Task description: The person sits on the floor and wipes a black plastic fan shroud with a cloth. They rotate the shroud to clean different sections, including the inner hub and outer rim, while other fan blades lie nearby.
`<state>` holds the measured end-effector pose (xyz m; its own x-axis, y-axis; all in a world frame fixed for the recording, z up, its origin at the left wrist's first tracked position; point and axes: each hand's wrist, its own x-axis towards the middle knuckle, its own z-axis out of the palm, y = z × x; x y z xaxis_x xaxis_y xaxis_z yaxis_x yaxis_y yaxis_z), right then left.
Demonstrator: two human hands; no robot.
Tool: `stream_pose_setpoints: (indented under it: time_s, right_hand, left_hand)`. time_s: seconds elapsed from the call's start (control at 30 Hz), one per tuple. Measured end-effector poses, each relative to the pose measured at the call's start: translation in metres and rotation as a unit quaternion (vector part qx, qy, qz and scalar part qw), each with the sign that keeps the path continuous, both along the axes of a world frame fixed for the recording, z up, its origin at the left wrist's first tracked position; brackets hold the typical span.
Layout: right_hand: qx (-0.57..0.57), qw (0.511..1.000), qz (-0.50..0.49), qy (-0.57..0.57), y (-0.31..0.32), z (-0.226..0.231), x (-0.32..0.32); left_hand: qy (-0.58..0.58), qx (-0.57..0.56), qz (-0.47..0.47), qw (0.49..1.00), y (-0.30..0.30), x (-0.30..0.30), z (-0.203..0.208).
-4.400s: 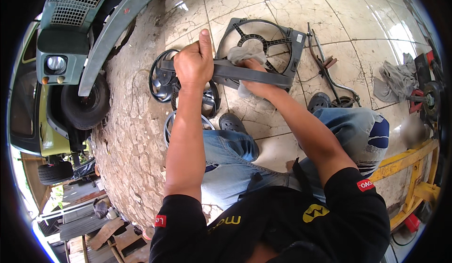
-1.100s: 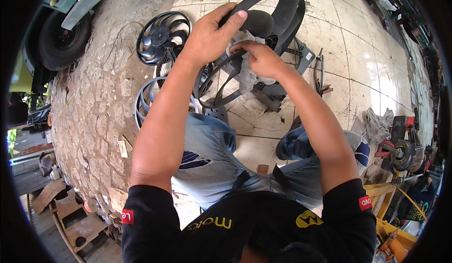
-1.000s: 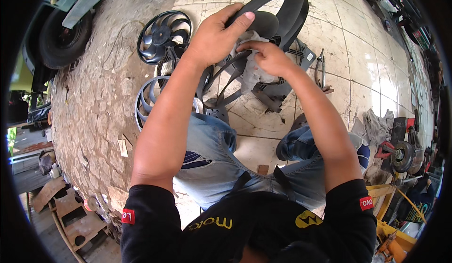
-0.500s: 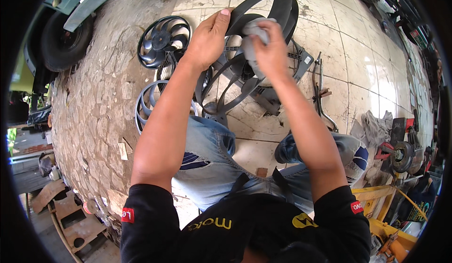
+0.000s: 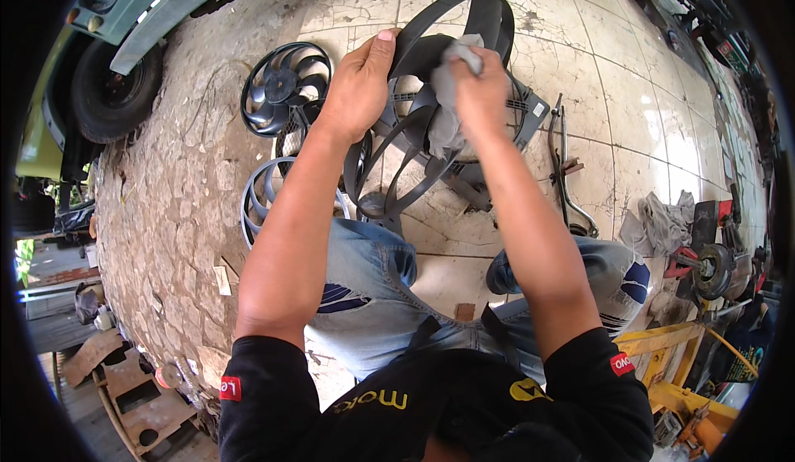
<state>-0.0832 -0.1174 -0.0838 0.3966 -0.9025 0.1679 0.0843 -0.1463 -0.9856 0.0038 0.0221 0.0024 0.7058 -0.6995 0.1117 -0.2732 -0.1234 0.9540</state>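
Note:
My left hand (image 5: 360,85) is closed round the rim of a black fan wheel (image 5: 421,55), its thumb on top of the ring. The wheel is tilted and held above the floor, in front of my knees. In my right hand (image 5: 482,93) a crumpled grey cloth (image 5: 445,102) is bunched and pressed against the blades near the hub. The cloth hides part of the hub and blades. Behind and below the wheel lies a dark fan shroud (image 5: 537,108), partly covered by it.
A second black fan (image 5: 281,86) and a grey-rimmed fan (image 5: 250,201) lie to the left. Bent metal rods (image 5: 561,164) rest on the tiles at right, with a grey rag (image 5: 662,222) beyond. A vehicle tyre (image 5: 116,89) stands far left; a yellow metal frame (image 5: 654,346) is lower right.
My right hand has shifted slightly over the blades, and more of the cloth now hangs below it. My left hand keeps its hold on the rim. The whole view has tilted a little.

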Motion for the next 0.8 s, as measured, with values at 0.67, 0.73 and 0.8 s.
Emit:
stream_pose_setpoints:
  time_s: [0.67, 0.73, 0.8]
  right_hand:
    - [-0.39, 0.788, 0.35, 0.323, 0.018, 0.018, -0.027]
    - [-0.384, 0.769, 0.375, 0.345, 0.014, 0.024, -0.024]
    - [-0.37, 0.777, 0.388, 0.329, 0.003, 0.021, -0.025]
  left_hand:
    - [-0.105, 0.039, -0.031, 0.993, 0.002, -0.006, -0.001]
    - [-0.108, 0.049, -0.031, 0.992, 0.0, -0.007, 0.001]
    - [-0.106, 0.071, -0.018, 0.992, 0.002, -0.003, 0.006]
